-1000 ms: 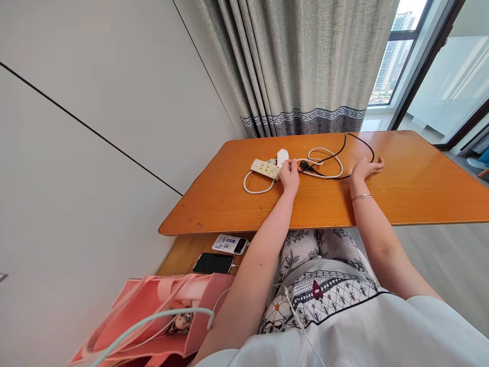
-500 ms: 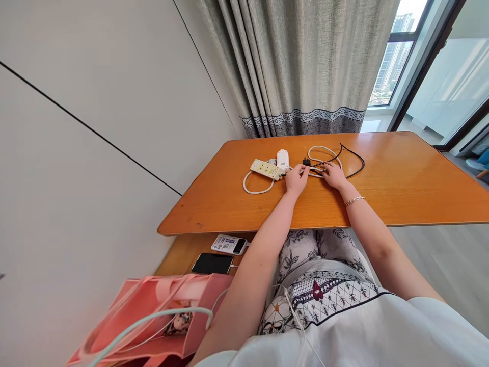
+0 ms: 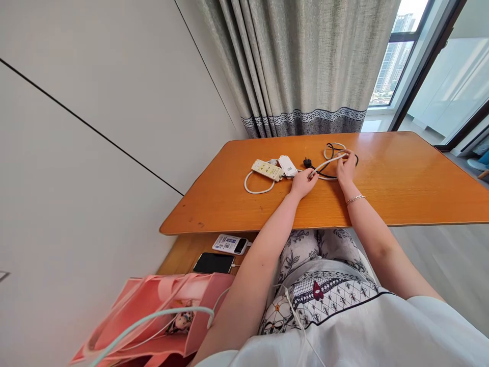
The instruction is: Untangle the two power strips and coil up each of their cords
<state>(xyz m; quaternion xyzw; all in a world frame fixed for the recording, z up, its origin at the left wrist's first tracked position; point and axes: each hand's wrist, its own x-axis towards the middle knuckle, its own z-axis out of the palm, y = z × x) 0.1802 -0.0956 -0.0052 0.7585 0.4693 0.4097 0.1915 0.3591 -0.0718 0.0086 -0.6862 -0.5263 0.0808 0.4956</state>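
Observation:
My left hand (image 3: pixel 304 182) is closed around a white cable (image 3: pixel 329 161) over the table. My right hand (image 3: pixel 347 166) pinches the same cable farther right, and the stretch between the hands is lifted. A black cable (image 3: pixel 329 174) lies looped and tangled with the white one beneath my right hand. Its black plug (image 3: pixel 307 162) rests just beyond my left hand. To the left are a cream power strip (image 3: pixel 267 170), its white cord curling around in front, and a tilted white adapter-like block (image 3: pixel 288 166) touching it.
The wooden table (image 3: pixel 221 204) has rounded corners. On a lower surface at left lie a black phone (image 3: pixel 213 263) and a white power bank (image 3: pixel 230 244) with cables. A pink bag (image 3: pixel 214 306) stands nearer me. A curtain (image 3: pixel 305 66) hangs behind the table.
My right hand has moved right and away from me with the white cable, tightening the loops. My left hand has shifted slightly right. The white block has turned and the black cable has been drawn inward.

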